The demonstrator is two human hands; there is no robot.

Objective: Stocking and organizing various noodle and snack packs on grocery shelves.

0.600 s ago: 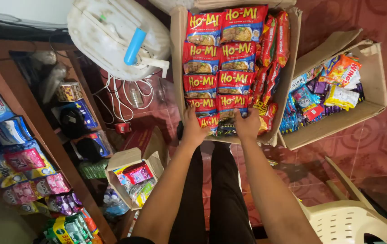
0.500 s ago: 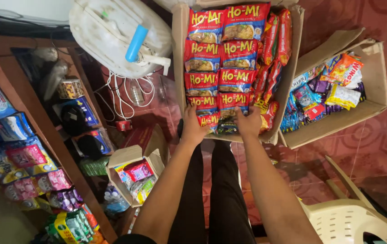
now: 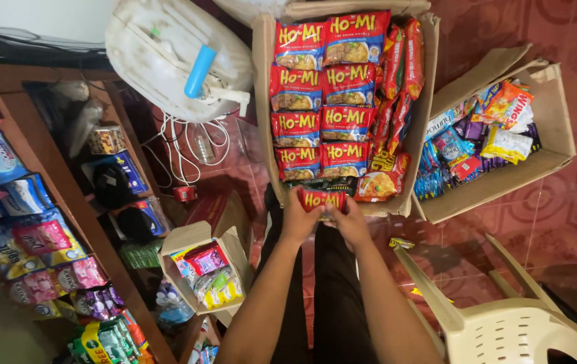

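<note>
My left hand (image 3: 298, 219) and my right hand (image 3: 350, 221) together grip one red noodle packet (image 3: 323, 199), lifted just clear of the near edge of a tall cardboard box (image 3: 262, 121). Inside the box, red noodle packets (image 3: 322, 101) lie in two neat columns, with more red and orange packets (image 3: 399, 81) standing on edge along the right wall. A dark packet (image 3: 319, 183) lies at the near end of the columns. My forearms reach up from the bottom of the view over my dark trousers (image 3: 332, 303).
A second open box (image 3: 558, 121) of mixed snack packets sits to the right. A small box (image 3: 190, 237) of sachets stands on the left, beside a wooden shelf (image 3: 66, 182) hung with packets. A white fan (image 3: 167, 54) lies at top left. A cream plastic chair (image 3: 511, 323) is at bottom right.
Both hands have drawn back toward me from the box, lifting one red noodle packet out of the near end of the stack.
</note>
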